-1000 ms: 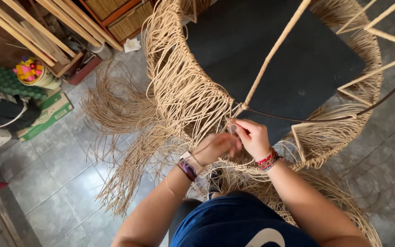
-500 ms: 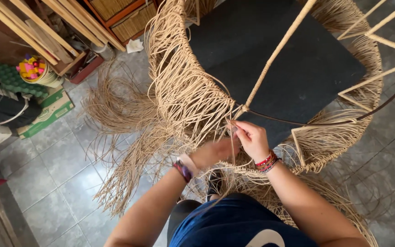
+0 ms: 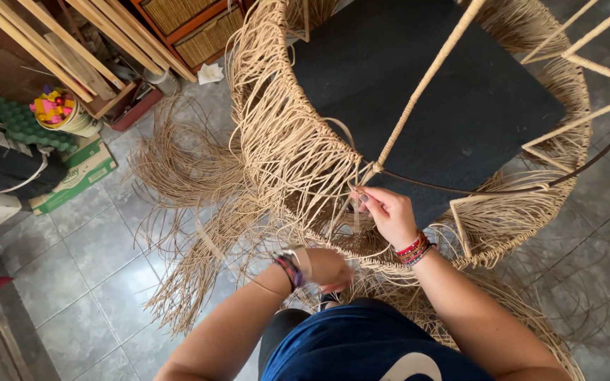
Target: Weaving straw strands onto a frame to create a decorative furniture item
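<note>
The right hand (image 3: 388,212) pinches pale tan rattan strands (image 3: 353,204) where a wrapped spoke meets the dark metal ring (image 3: 460,190) of the large round woven frame (image 3: 284,141). The left hand (image 3: 326,268) hangs lower beside loose fringe, its finger posture unclear.

1. I see tan straw-coloured rattan strands (image 3: 277,134).
2. Black mat (image 3: 418,77) inside the frame.
3. Grey floor tiles (image 3: 79,282).
4. Red-and-multicolour beaded bracelets (image 3: 413,248).
5. Navy blue shirt (image 3: 361,346).
6. Green cardboard box (image 3: 79,173), orange-framed woven drawers (image 3: 192,25).
</note>
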